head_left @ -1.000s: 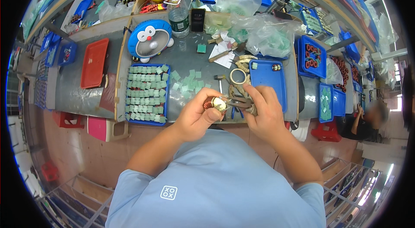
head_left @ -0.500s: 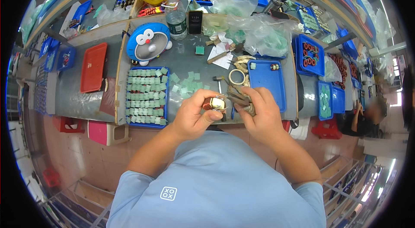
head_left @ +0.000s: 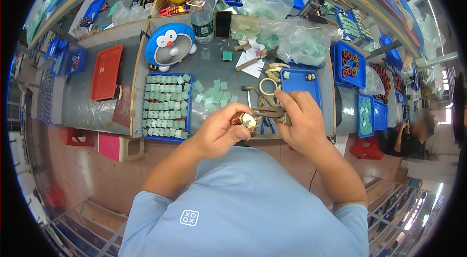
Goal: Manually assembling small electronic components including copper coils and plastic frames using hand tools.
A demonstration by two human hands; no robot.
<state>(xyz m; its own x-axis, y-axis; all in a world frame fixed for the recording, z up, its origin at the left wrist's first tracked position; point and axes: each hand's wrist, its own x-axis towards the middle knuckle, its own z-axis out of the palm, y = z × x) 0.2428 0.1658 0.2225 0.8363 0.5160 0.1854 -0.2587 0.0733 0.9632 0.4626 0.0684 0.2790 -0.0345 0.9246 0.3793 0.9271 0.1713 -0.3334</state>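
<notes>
Between the thumb and fingers of my left hand (head_left: 214, 134) sits a small coil (head_left: 248, 121) wound with reddish copper wire, with a pale yellow face. My right hand (head_left: 305, 123) is closed around a pair of dark metal pliers (head_left: 267, 110). The jaws of the pliers reach to the upper side of the coil, near its wire ends; whether they grip a wire is too small to tell. Just beyond the hands lie a cream ring (head_left: 267, 86), a small hammer-like tool (head_left: 248, 88) and a blue-handled tool (head_left: 265, 126).
At left, a blue tray (head_left: 146, 136) holds rows of pieces topped with green squares. Loose green squares (head_left: 214, 95) lie beside it. A blue tray (head_left: 301, 86) stands at right, with a coil in it. Farther back are a blue fan (head_left: 170, 47), a bottle (head_left: 202, 26) and a phone (head_left: 223, 25).
The pliers have turned more level and their jaws have come in to the coil. My right hand has shifted slightly up and right. The coil is tilted differently in my left hand.
</notes>
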